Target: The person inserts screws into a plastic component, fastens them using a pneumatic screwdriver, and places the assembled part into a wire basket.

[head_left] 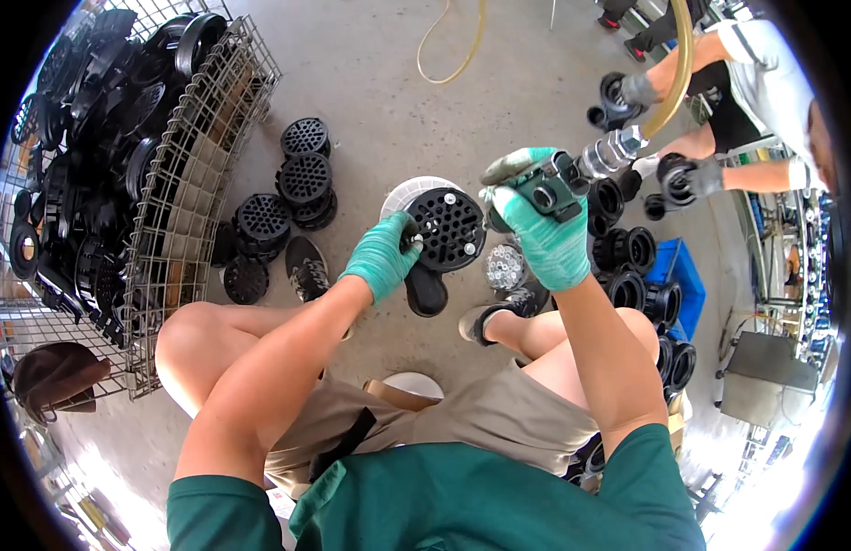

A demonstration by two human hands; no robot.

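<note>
In front of my knees sits a round black perforated grate [451,230], resting over a white round piece [402,195]. Several pale screws show on its face, and a black rounded part [426,292] juts out below it. My left hand [385,257], in a green glove, is closed at the grate's left edge, its fingers beside a small screw. My right hand [546,241], gloved too, is wrapped around a dark air-powered driver [552,191]. A metal coupling joins the driver to a yellowish hose [684,64]. The driver's tip is hidden by my fingers.
A wire cage [194,151] full of black plastic parts stands left. Stacked black grates [306,174] lie near my left foot. By my right foot are a container of small pale pieces [506,266], black ring parts [627,289] and a blue crate [682,285]. A co-worker's gloved hands [705,176] hold black fittings.
</note>
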